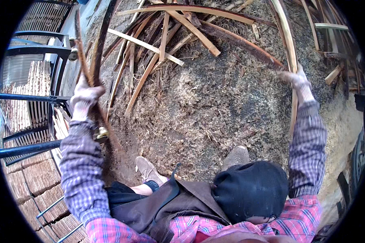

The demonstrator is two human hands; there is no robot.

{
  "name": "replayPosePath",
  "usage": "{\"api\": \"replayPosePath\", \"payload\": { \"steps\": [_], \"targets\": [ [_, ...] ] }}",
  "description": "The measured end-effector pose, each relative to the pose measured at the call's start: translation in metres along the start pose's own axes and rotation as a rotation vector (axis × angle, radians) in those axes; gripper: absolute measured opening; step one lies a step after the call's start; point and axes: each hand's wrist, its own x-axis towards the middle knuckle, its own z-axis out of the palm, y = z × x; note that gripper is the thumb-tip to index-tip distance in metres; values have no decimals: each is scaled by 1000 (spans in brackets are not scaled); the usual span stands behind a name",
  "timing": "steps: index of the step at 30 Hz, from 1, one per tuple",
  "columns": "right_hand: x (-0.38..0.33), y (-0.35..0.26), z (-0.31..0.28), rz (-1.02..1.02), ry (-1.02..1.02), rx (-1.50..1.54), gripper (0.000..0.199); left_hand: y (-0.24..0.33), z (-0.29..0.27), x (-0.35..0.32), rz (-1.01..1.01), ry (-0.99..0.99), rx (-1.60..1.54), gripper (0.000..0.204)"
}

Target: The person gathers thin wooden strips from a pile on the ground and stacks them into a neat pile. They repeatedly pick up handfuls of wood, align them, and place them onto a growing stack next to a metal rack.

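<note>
My left hand (86, 94), in a pale glove, is closed around dark bark-edged wood strips (96, 60) that rise past the top of the view. A lower end of these strips runs down beside my left forearm, blurred by motion. On the right, my right hand (299, 81) is wrapped round a long pale wood strip (287, 28). Its lower end (293, 115) reaches down along my right forearm. A curved bark-covered strip (247, 45) ends close to my right fingers; whether they touch it I cannot tell. Both arms are spread wide apart.
Loose wood strips (164, 38) lie crossed in a heap ahead. More offcuts (333, 75) lie at the far right. Shavings and fibres (207, 109) cover the ground round my shoes (150, 168). At left stand a dark metal frame (38, 49) and stacked slats (38, 176).
</note>
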Motion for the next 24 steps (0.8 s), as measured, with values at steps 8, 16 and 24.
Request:
{"api": "replayPosePath", "payload": {
  "steps": [8, 16, 24],
  "targets": [
    [-12, 49, -18, 35, -231, 537, 48, -22, 101, 28, -311, 121, -516, 36],
    [0, -98, 155, -737, -387, -775, 75, -119, 148, 76, -325, 25, -839, 55],
    [25, -104, 221, -928, 67, -1506, 94, -201, 205, 123, -882, -95, -1699, 65]
  ]
}}
